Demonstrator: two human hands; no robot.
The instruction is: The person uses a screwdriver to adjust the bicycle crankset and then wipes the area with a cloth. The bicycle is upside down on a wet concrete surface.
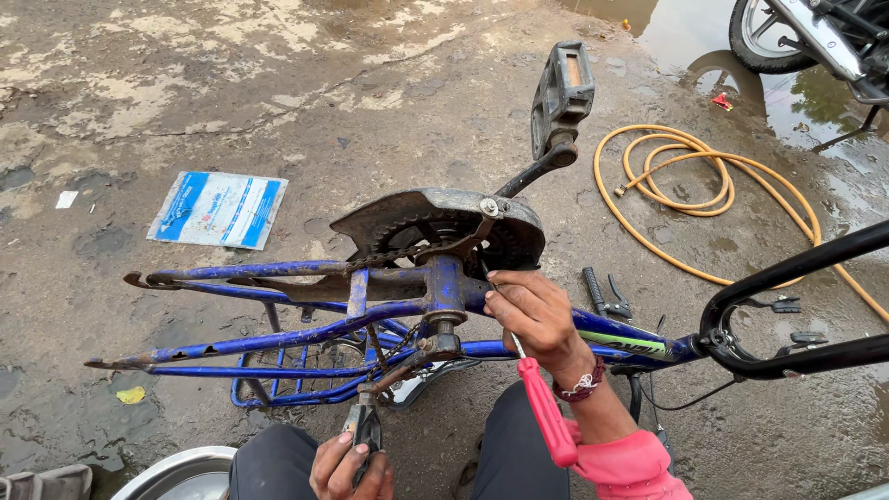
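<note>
We saw a blue bicycle frame (pixel 306 333) lying upside down on wet muddy ground (pixel 389 111), wheels off, rear dropouts pointing left. The right hand (pixel 535 313) was closed around a red-handled screwdriver (pixel 546 412), the shaft running up under the fingers toward the frame just beside the bottom bracket; the tip was hidden by the hand, so we could not tell what it touched. The left hand (pixel 350 468) was low in the frame, fingers wrapped shut on the lower pedal (pixel 363 428), which hung on its crank (pixel 407 366) below the bracket. The other pedal (pixel 562 93) stuck up and away on the opposite crank arm. A dark chain guard (pixel 435 218) covered the chainring, with the chain (pixel 315 270) running left along the stay.

Pliers with black grips (pixel 604 296) lay on the ground just beside the frame, right of the hand. A coiled yellow hose (pixel 681 176) lay farther right. A blue and white printed packet (pixel 219 209) lay flat, well apart to the left. Black handlebars (pixel 796 315) crossed the right edge. A motorcycle wheel (pixel 764 37) showed top right, beside a puddle. A metal bowl rim (pixel 181 472) sat bottom left. The person wore dark trousers and a pink sleeve (pixel 630 463).
</note>
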